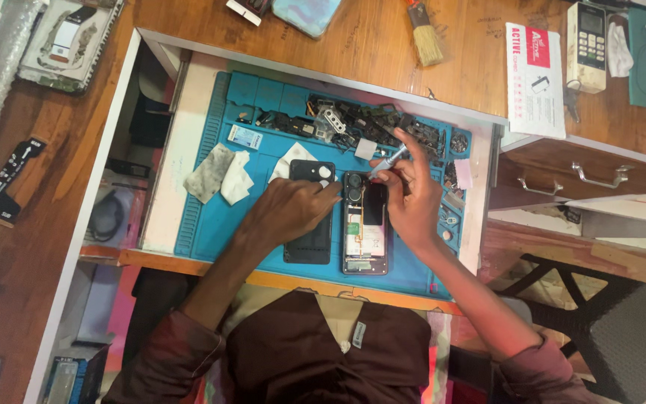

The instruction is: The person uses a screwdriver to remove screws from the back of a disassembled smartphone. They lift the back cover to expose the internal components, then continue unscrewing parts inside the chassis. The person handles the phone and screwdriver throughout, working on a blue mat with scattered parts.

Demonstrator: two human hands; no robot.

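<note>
Head view is looking down on a blue work mat. Nearest, the left hand is lying palm-down, fingers together, pressing on a black back cover. Just beside it, the right hand is pinching a slim metal tool, its tip hovering over an opened phone. Farther off, loose phone parts are filling the mat's trays; a brush is lying on the wooden desk.
</note>
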